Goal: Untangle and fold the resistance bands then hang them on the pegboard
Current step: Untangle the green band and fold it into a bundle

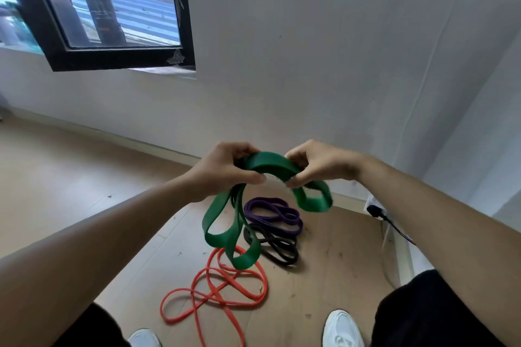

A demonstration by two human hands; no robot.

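no readable text, labels, brands or numbers on anything in view

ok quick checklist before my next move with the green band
1. Grip: left hand and right hand both hold the green band at its top arc: ok.
2. Green band folded evenly: loops hang at different lengths: not ok.
3. Green band clear of the orange band beneath: cannot tell.
4. Purple band and black band coiled on the cardboard: ok.
5. Orange band untangled: sprawled in crossing loops: not ok.
6. Pegboard within reach: not in view, cannot tell.
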